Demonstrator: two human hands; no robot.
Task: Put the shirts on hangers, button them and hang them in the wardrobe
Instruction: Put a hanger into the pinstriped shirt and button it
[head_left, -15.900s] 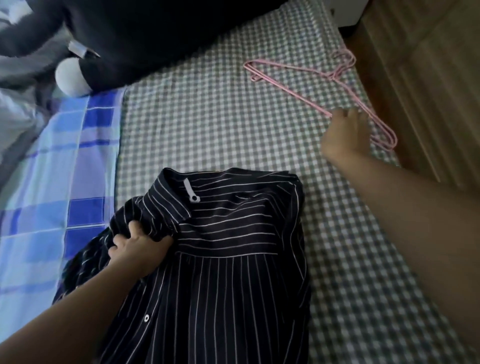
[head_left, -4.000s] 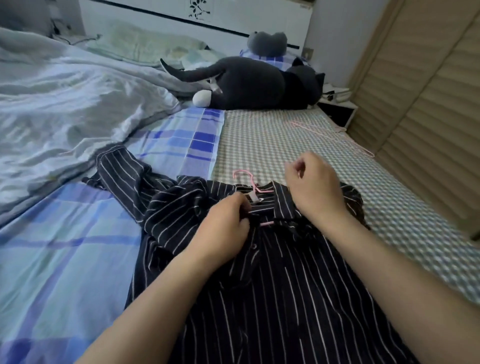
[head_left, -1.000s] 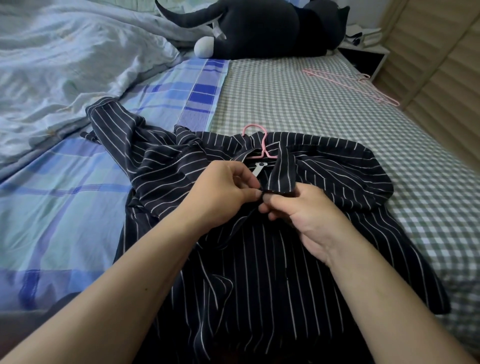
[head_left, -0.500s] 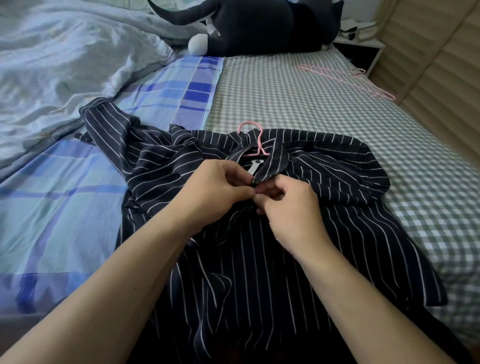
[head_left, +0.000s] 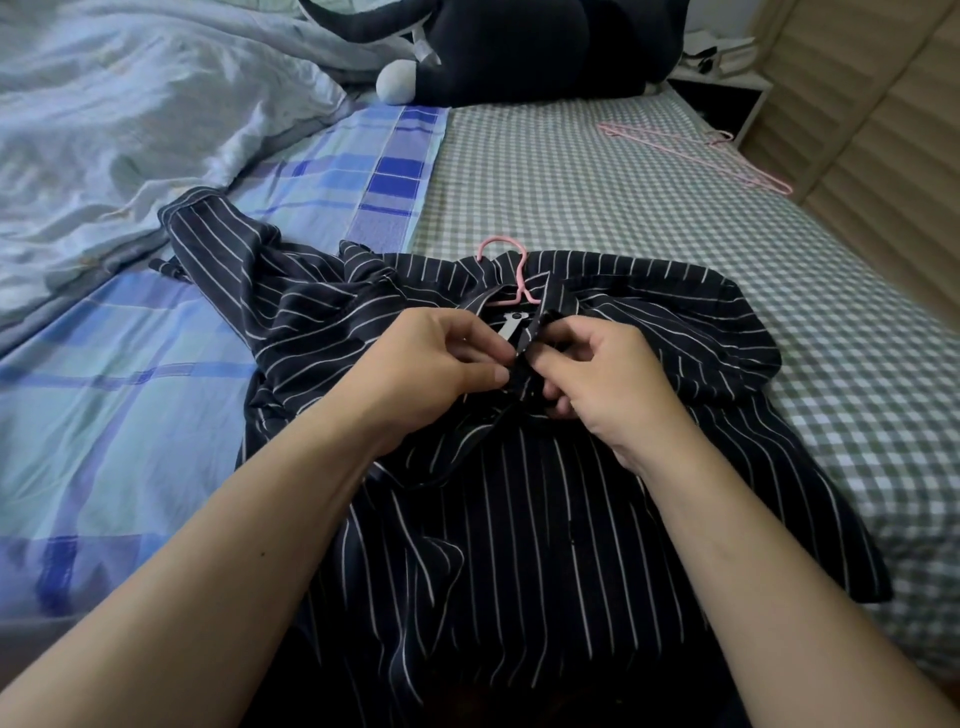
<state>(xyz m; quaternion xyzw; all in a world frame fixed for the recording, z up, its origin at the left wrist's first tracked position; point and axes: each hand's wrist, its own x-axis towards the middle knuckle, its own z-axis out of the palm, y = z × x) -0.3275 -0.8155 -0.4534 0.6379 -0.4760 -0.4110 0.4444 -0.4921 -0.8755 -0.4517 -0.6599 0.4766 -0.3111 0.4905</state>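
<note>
A crumpled pale blue duvet (head_left: 130, 130) fills the far left of the bed, lying over a blue plaid sheet (head_left: 130, 389). One sleeve of a black shirt with white pinstripes (head_left: 519, 545) trails leftward across that plaid. The shirt lies flat across the middle of the bed, collar away from the viewer. The left hand (head_left: 436, 364) has its fingers curled, pinching the left front edge just below the collar. A pink hanger (head_left: 511, 265) sits inside the shirt, its hook poking out past the collar onto a green gingham sheet (head_left: 623, 208). The right hand (head_left: 602, 379) pinches the facing edge, fingers curled, fingertips almost meeting the left hand's. At the head of the bed lies a dark plush toy (head_left: 545, 47). Far right, spare pink hangers (head_left: 696, 156) rest near the mattress edge, beside slatted wardrobe doors (head_left: 883, 130).
</note>
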